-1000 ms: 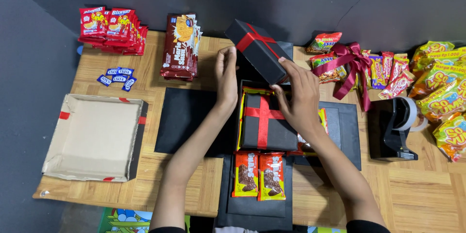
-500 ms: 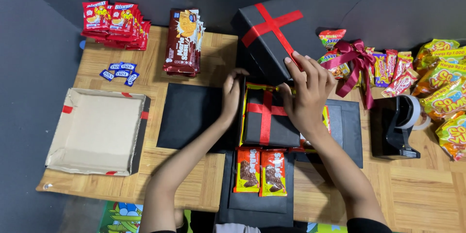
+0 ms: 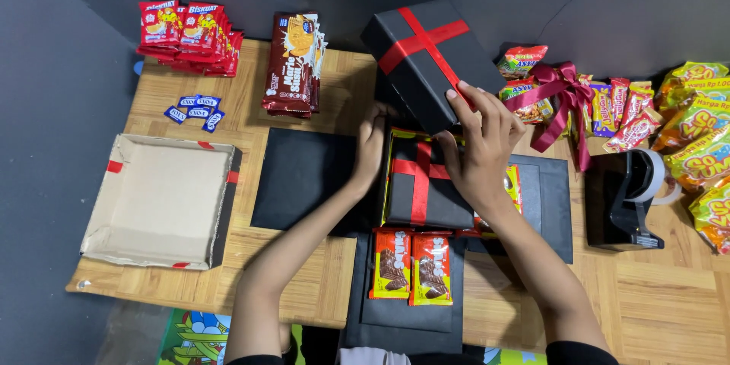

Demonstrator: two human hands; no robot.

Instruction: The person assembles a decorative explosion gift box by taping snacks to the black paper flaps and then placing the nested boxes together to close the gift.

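black box lid with red ribbon [image 3: 426,57]: tilted up above the small black ribboned box [image 3: 422,190] mid-desk. right hand [image 3: 479,148]: grip grasping the lid's near edge. left hand [image 3: 371,144]: fingers at the lid's underside; grip cannot be told. snack packets [image 3: 411,266] below.

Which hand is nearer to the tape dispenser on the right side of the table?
Right. The right hand is closer to the tape dispenser, though apart from it; the left hand is farther left.

black lid [image 3: 426,57] crossed by red ribbon at twelve o'clock; black box [image 3: 426,186] with red ribbon at centre; maroon bow [image 3: 561,87] at two o'clock; red snack packets [image 3: 190,34] at ten o'clock
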